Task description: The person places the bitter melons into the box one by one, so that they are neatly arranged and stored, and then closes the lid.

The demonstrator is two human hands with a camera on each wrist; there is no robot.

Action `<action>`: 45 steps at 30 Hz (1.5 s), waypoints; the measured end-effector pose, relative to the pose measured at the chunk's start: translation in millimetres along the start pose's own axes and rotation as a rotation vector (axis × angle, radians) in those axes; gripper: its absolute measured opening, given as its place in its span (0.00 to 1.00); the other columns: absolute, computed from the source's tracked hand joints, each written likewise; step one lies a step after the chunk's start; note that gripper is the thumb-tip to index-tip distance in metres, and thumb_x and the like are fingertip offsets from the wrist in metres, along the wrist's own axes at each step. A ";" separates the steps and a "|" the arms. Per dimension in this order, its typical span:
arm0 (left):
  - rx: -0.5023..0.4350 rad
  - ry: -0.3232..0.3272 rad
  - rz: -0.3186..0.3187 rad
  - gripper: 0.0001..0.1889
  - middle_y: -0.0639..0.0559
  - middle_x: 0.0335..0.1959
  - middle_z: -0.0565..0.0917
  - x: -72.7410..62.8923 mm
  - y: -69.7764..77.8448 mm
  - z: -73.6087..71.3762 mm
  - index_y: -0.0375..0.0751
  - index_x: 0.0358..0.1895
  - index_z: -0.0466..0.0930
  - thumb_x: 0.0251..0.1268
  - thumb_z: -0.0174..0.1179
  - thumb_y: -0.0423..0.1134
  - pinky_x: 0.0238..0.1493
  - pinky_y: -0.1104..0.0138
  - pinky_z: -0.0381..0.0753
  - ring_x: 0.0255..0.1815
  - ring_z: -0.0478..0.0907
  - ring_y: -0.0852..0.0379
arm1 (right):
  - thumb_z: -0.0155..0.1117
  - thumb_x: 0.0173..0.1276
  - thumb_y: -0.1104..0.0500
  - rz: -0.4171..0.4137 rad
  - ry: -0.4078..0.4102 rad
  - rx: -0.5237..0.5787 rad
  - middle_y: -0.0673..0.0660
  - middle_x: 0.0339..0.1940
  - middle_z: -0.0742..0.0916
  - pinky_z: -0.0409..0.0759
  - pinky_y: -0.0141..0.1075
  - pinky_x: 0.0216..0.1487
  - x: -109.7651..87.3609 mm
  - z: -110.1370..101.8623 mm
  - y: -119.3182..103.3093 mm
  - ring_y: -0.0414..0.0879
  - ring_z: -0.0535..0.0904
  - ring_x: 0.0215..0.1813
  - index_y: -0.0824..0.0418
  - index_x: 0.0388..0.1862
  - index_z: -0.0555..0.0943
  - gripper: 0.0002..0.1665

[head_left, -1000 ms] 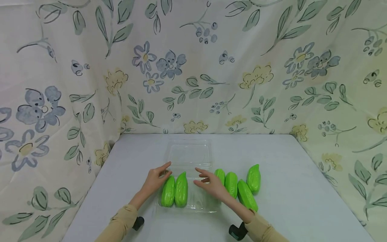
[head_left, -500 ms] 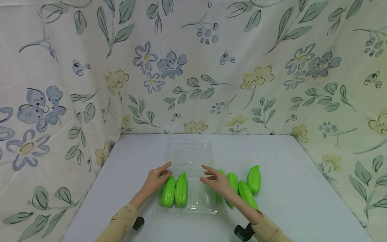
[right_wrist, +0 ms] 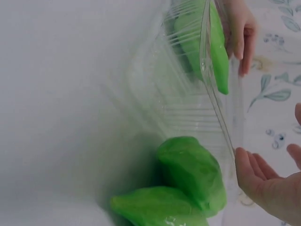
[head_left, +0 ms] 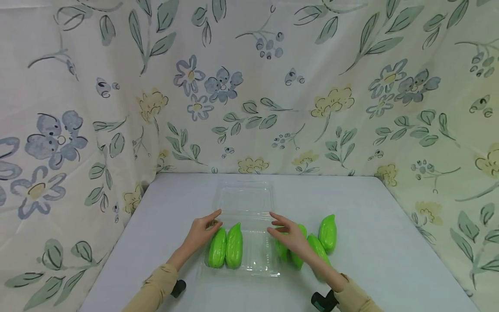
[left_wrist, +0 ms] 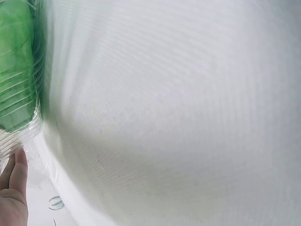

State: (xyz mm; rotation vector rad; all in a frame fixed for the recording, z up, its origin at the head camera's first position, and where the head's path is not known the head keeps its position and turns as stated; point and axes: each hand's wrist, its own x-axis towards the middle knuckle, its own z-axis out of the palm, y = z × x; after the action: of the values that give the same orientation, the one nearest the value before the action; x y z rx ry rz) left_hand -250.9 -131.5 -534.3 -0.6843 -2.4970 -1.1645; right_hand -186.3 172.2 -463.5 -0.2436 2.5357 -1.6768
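Note:
A clear plastic clamshell box (head_left: pixel 257 271) lies with its lid (head_left: pixel 245 197) folded back. Two bright green, gourd-shaped vegetables with pointed tips, a left one (head_left: pixel 217 249) and a right one (head_left: pixel 234 247), lie side by side in its left half. My left hand (head_left: pixel 202 229) is at the box's left back corner, its fingers extended by the rim, also seen in the left wrist view. Holding nothing, my right hand (head_left: pixel 290 237) hovers by the box's right edge with relaxed fingers. In the right wrist view, those fingers (right_wrist: pixel 251 172) appear beside the rim; contact is unclear.
Right of the box lie several more green vegetables (head_left: pixel 327 234), partly hidden by my right hand and forearm. The white table (head_left: pixel 362 242) ends at a floral curtain (head_left: pixel 249 86) behind and at the sides. Black wrist cameras (head_left: pixel 325 300) sit below my wrists.
My right hand has moved rightward from above the box to its right edge, over the loose vegetables. My left hand and the two vegetables in the box have stayed in place.

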 end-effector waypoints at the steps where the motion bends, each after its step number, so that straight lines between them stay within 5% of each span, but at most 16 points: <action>1: -0.001 -0.003 -0.005 0.22 0.48 0.36 0.89 0.0 0.3 -0.2 0.37 0.59 0.76 0.61 0.63 0.36 0.39 0.61 0.83 0.37 0.85 0.56 | 0.64 0.66 0.53 0.002 0.002 0.003 0.70 0.59 0.79 0.82 0.40 0.47 -0.1 -1.3 0.9 0.59 0.80 0.55 0.56 0.69 0.69 0.33; 11: -0.007 -0.003 -0.008 0.22 0.50 0.36 0.89 0.2 1.2 0.0 0.37 0.59 0.77 0.61 0.63 0.36 0.39 0.61 0.83 0.37 0.85 0.56 | 0.63 0.66 0.54 0.027 0.087 -0.051 0.70 0.57 0.80 0.82 0.41 0.47 1.9 -20.0 5.1 0.58 0.82 0.51 0.56 0.68 0.70 0.31; 45: -0.046 -0.028 -0.032 0.22 0.43 0.39 0.88 -0.1 4.0 -3.0 0.32 0.59 0.75 0.62 0.63 0.35 0.45 0.55 0.82 0.40 0.86 0.51 | 0.58 0.70 0.47 0.172 0.069 -0.240 0.73 0.63 0.74 0.82 0.42 0.48 -9.2 -108.5 30.1 0.63 0.75 0.60 0.60 0.74 0.59 0.39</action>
State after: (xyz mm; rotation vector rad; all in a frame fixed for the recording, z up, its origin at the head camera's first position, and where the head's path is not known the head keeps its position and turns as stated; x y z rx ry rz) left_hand -248.4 -131.6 -529.9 -0.6790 -2.5203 -1.2361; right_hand -197.6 283.6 -448.7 0.0174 2.7191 -1.3440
